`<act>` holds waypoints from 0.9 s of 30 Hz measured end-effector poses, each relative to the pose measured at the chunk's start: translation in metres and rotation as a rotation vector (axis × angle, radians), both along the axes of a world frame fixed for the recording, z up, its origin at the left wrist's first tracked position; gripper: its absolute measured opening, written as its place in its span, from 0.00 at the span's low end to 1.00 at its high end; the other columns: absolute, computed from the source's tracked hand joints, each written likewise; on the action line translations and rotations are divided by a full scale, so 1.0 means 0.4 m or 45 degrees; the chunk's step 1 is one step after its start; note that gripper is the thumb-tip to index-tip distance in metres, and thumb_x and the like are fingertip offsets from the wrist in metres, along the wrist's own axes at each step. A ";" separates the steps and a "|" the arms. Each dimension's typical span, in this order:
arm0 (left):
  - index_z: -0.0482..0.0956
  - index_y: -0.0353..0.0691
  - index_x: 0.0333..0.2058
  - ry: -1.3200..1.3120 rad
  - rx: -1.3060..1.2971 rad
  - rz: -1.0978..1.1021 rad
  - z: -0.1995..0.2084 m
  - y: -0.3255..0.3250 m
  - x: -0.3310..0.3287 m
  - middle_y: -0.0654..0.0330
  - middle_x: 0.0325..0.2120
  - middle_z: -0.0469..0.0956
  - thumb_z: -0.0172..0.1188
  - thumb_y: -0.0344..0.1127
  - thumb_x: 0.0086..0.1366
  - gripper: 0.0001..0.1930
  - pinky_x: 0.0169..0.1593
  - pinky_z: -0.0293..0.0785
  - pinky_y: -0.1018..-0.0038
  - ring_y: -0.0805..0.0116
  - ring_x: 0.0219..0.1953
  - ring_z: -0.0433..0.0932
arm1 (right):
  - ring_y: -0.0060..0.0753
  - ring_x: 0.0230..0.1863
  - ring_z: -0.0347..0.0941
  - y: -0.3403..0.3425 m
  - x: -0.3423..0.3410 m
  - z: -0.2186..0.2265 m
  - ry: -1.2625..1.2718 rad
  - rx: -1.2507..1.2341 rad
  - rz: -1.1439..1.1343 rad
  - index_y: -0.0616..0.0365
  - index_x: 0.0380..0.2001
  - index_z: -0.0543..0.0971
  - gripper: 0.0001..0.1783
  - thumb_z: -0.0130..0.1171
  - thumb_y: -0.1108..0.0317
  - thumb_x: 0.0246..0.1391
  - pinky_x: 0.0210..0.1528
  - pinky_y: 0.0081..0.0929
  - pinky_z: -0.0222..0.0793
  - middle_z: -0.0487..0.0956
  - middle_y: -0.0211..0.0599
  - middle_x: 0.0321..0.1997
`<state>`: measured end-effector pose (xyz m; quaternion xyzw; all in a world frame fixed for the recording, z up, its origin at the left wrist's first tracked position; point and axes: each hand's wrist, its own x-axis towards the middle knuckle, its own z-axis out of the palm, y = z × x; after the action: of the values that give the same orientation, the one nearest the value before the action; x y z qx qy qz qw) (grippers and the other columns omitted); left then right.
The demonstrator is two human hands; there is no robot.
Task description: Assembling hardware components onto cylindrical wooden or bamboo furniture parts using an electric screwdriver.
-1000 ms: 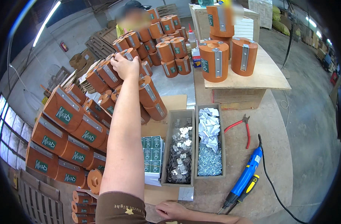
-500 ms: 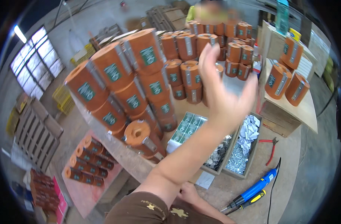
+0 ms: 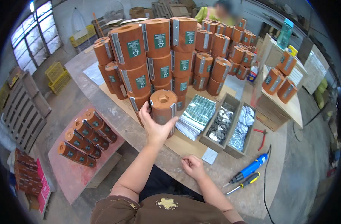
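My left hand (image 3: 155, 127) grips an orange cylinder (image 3: 163, 108) with a metal strip down its side, standing upright at the near edge of the workbench (image 3: 151, 149). Just behind it rises a stack of the same orange cylinders (image 3: 151, 56), each with a green label. My right hand (image 3: 193, 167) rests curled on the bench near its front edge, holding nothing that I can see. A white card (image 3: 209, 156) lies just right of that hand.
Green label sheets (image 3: 196, 114) and two grey trays of metal parts (image 3: 230, 125) lie to the right. A blue electric screwdriver (image 3: 249, 170) and red pliers (image 3: 262, 136) are beyond. More cylinders sit on a red floor board (image 3: 84, 140). A person in green stands behind the stacks.
My left hand came down from the upper stack and closed on the single cylinder at the bench edge. The view swung left. My right hand stayed on the bench.
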<state>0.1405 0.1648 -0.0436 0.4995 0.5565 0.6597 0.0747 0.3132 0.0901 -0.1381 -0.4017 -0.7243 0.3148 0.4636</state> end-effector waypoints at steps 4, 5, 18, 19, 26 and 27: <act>0.52 0.37 0.53 0.114 -0.130 0.234 0.038 0.012 0.027 0.49 0.46 0.59 0.72 0.34 0.35 0.47 0.53 0.59 0.62 0.51 0.50 0.61 | 0.21 0.15 0.64 -0.016 -0.002 0.001 -0.046 0.011 -0.073 0.61 0.24 0.76 0.03 0.58 0.76 0.41 0.18 0.17 0.60 0.70 0.31 0.17; 0.52 0.37 0.53 0.109 -0.136 0.209 0.033 0.019 0.024 0.49 0.46 0.59 0.72 0.34 0.35 0.47 0.53 0.59 0.62 0.51 0.50 0.61 | 0.21 0.15 0.64 -0.020 -0.005 -0.001 -0.054 0.005 -0.098 0.61 0.24 0.76 0.03 0.58 0.76 0.41 0.18 0.17 0.60 0.70 0.31 0.17; 0.51 0.40 0.53 0.472 0.905 -0.534 0.042 -0.174 0.013 0.50 0.48 0.58 0.71 0.43 0.41 0.45 0.53 0.63 0.56 0.50 0.51 0.64 | 0.07 0.22 0.63 -0.100 -0.017 0.015 0.387 -0.200 -0.227 0.64 0.30 0.74 0.04 0.56 0.75 0.48 0.23 0.08 0.59 0.71 0.22 0.21; 0.50 0.41 0.53 0.487 0.945 -0.539 0.038 -0.179 0.018 0.50 0.48 0.58 0.71 0.44 0.41 0.45 0.53 0.64 0.56 0.51 0.50 0.64 | 0.07 0.22 0.63 -0.103 -0.019 0.031 0.390 -0.198 -0.239 0.64 0.30 0.74 0.04 0.56 0.75 0.48 0.23 0.08 0.59 0.71 0.22 0.21; 0.52 0.41 0.52 0.312 0.905 -0.659 0.072 -0.225 0.038 0.48 0.48 0.59 0.70 0.47 0.41 0.44 0.52 0.64 0.55 0.48 0.50 0.64 | 0.10 0.25 0.65 -0.145 0.011 0.082 0.572 -0.177 -0.336 0.64 0.30 0.74 0.03 0.55 0.77 0.50 0.25 0.09 0.61 0.72 0.25 0.25; 0.52 0.41 0.52 0.312 0.904 -0.668 0.068 -0.226 0.041 0.48 0.48 0.59 0.70 0.47 0.41 0.44 0.52 0.64 0.55 0.48 0.50 0.64 | 0.10 0.25 0.65 -0.153 0.022 0.090 0.576 -0.178 -0.345 0.64 0.30 0.74 0.03 0.55 0.77 0.50 0.25 0.09 0.61 0.72 0.25 0.25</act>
<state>0.1570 0.0744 -0.0162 0.6925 0.1554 0.7045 -0.0026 0.3221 0.0291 -0.1021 -0.4455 -0.5186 0.3807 0.6226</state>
